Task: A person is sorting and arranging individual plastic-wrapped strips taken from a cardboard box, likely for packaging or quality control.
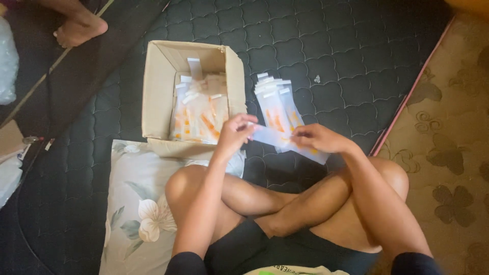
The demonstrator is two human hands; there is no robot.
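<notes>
While many filled packets (198,114) stand in the cardboard box (158,86) and a small stack (275,104) lies beside it on the dark quilted mat (331,56): mid-batch, left hand (235,131) and right hand (318,137) both pinching one clear packet (270,136) above the mat's near edge.

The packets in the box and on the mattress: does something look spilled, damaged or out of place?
Nothing stands out. The packets in the box stand in a rough bundle, and the pile beside it lies fanned but together. Both hands, left and right, hold one packet. The box flaps are open, not visibly torn.
</notes>
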